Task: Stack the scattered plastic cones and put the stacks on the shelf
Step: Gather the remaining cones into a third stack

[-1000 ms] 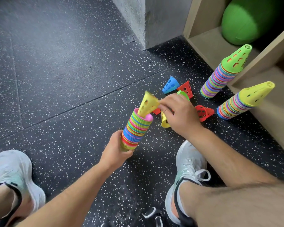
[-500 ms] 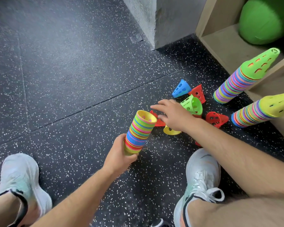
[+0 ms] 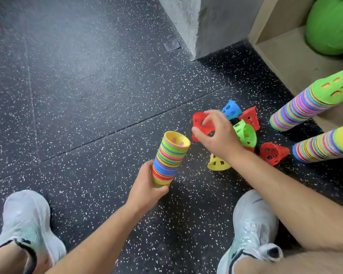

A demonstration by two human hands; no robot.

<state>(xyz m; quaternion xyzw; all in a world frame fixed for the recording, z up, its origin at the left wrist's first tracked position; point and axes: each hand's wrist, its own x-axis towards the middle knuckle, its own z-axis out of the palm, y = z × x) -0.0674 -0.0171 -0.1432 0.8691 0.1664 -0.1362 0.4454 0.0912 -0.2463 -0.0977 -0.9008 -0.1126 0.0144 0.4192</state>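
- The left hand point(image 3: 147, 188) is gripping the narrow lower end of the held stack point(image 3: 170, 159), fingers curled round it. The stack is being held mouth-up and tipped toward the right hand, likely so the next cone can drop in tip first.
- The right hand point(image 3: 220, 139) is pinching the held cone point(image 3: 201, 123), a red one, between thumb and fingers. It is hanging clear of the floor point(image 3: 87, 95), just past and to the right of the stack's mouth, and is probably heading into it.
- Loose cones are lying tipped over in a cluster close around that hand, within reach without shifting:
  - the blue cone point(image 3: 231, 109) beyond the fingers
  - the far red cone point(image 3: 249, 117) beside the blue one
  - the green cone point(image 3: 246, 134) just right of the knuckles
  - the near red cone point(image 3: 272, 153) right of the wrist
  - the yellow cone point(image 3: 217, 163) under the wrist
- Count: five loose cones are showing whole — one blue, one green, one yellow, two red — plus the one being pinched. Red slivers are peeking out by the forearm, too hidden to count.
- There are three stacks in all: the one in hand, the green-topped stack point(image 3: 305, 105) and the yellow-topped stack point(image 3: 325, 145). The last two are standing on the floor well right of the right hand, beside the shelf point(image 3: 289, 56), seemingly waiting to go up.
- One green ball point(image 3: 333, 24) is sitting in the shelf.
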